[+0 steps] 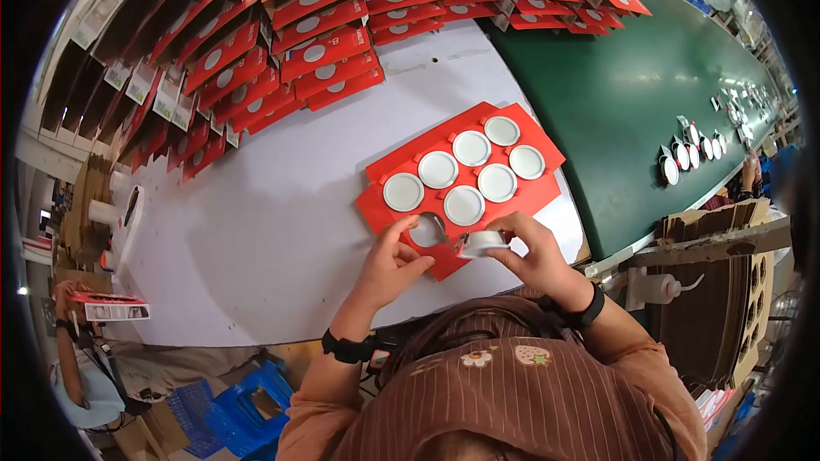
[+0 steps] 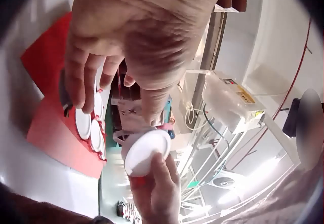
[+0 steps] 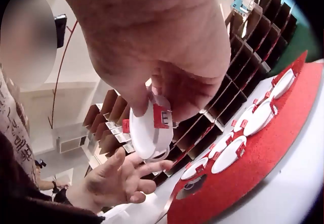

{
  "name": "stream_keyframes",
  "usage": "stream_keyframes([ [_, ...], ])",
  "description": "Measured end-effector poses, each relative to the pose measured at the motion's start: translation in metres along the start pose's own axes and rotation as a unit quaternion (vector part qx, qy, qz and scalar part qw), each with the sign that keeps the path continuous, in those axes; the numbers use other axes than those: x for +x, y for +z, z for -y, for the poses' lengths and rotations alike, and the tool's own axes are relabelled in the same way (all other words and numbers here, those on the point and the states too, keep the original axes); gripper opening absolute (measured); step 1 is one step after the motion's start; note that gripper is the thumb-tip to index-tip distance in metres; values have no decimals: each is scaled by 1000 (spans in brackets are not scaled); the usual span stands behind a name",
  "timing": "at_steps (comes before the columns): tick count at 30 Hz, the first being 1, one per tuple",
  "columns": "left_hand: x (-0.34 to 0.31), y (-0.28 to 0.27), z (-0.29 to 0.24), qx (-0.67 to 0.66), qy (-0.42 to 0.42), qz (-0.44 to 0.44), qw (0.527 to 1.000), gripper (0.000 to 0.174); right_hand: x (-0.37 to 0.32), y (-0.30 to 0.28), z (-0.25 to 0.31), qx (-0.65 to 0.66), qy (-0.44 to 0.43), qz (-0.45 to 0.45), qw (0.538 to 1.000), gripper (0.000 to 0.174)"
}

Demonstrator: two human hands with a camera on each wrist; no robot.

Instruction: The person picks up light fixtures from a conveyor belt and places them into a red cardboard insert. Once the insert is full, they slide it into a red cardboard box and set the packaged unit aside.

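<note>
My right hand pinches a white round piece by its rim, tilted above the lower edge of the red cardboard. In the right wrist view this piece shows red tabs and a thin loop at one end. Thumb and fingers apart, my left hand is beside a round hole in the cardboard; whether a fingertip touches the cardboard, I cannot tell. In the right wrist view the left hand has its fingers spread just below the piece. Several white discs sit in the cardboard.
Red cards stand in stacked rows along the back and left of the white table. On the right, a green surface carries several small round pieces. Brown cardboard and a bottle are at the lower right; blue crates lie below.
</note>
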State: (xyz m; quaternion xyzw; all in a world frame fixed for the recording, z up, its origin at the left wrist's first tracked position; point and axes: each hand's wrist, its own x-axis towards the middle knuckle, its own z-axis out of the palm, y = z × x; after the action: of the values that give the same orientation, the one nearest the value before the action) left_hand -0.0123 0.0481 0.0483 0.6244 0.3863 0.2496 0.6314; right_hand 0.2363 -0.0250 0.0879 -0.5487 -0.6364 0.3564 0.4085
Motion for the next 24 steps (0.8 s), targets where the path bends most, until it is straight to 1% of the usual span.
stream_keyframes([
  [1, -2, -2, 4, 33, 29, -17, 999, 66, 1, -1, 4, -59, -87, -19, 994, 33],
  [2, -2, -5, 7, 67, 58, -34, 996, 63, 2, -2, 7, -117, -173, -39, 977, 33],
  [3, -3, -7, 7, 64, 56, -35, 996, 63, 4, 0, 8, -132, -239, -61, 960, 37],
  [4, -3, -8, 5, 122, 90, -66, 986, 60, 3, 0, 11, -133, -237, -58, 961, 37],
  [5, -3, -9, 4, 177, 122, -97, 972, 57, -1, -1, 16, -166, -265, -74, 947, 37],
  [6, -2, -11, 9, 174, 121, -97, 973, 57, -4, -2, 18, -198, -293, -89, 931, 37],
  [7, 1, -14, 18, 144, 78, -156, 974, 56, -5, -3, 19, -190, -315, -100, 925, 36],
  [8, 4, -17, 27, 115, 35, -214, 969, 54, -6, -5, 21, -192, -312, -99, 925, 36],
  [9, 5, -21, 33, 90, 18, -233, 968, 51, -7, -7, 25, -207, -332, -110, 914, 35],
  [10, 5, -26, 46, 87, 19, -230, 969, 51, -8, -8, 27, -224, -351, -122, 901, 34],
  [11, 7, -30, 62, 90, 3, -263, 960, 52, -8, -8, 24, -222, -366, -142, 893, 33],
  [12, 9, -32, 72, 92, -12, -296, 951, 54, -9, -8, 23, -230, -364, -140, 891, 33],
  [13, 11, -32, 71, 85, -10, -293, 952, 54, -11, -9, 23, -226, -370, -156, 887, 33],
  [14, 11, -34, 69, 2, -78, -300, 951, 56, -13, -9, 23, -221, -376, -172, 883, 33],
  [15, 12, -35, 66, -79, -144, -304, 938, 59, -15, -10, 24, -223, -377, -181, 881, 33],
  [16, 13, -36, 63, -82, -143, -300, 940, 59, -16, -11, 23, -228, -375, -182, 880, 33],
  [18, 13, -37, 56, -183, -177, -254, 933, 61, -20, -13, 22, -230, -396, -205, 865, 35],
  [19, 14, -35, 52, -189, -177, -253, 932, 60, -21, -17, 20, -228, -405, -188, 865, 37],
  [20, 16, -34, 54, -186, -178, -249, 934, 60, -22, -19, 20, -229, -401, -192, 866, 37],
  [22, 16, -34, 57, -185, -182, -252, 932, 56, -25, -23, 21, -244, -443, -212, 836, 39],
  [23, 15, -34, 58, -180, -187, -251, 933, 56, -28, -25, 23, -248, -438, -219, 836, 39],
  [24, 14, -32, 52, -177, -165, -234, 942, 50, -31, -26, 24, -246, -432, -223, 838, 39],
])
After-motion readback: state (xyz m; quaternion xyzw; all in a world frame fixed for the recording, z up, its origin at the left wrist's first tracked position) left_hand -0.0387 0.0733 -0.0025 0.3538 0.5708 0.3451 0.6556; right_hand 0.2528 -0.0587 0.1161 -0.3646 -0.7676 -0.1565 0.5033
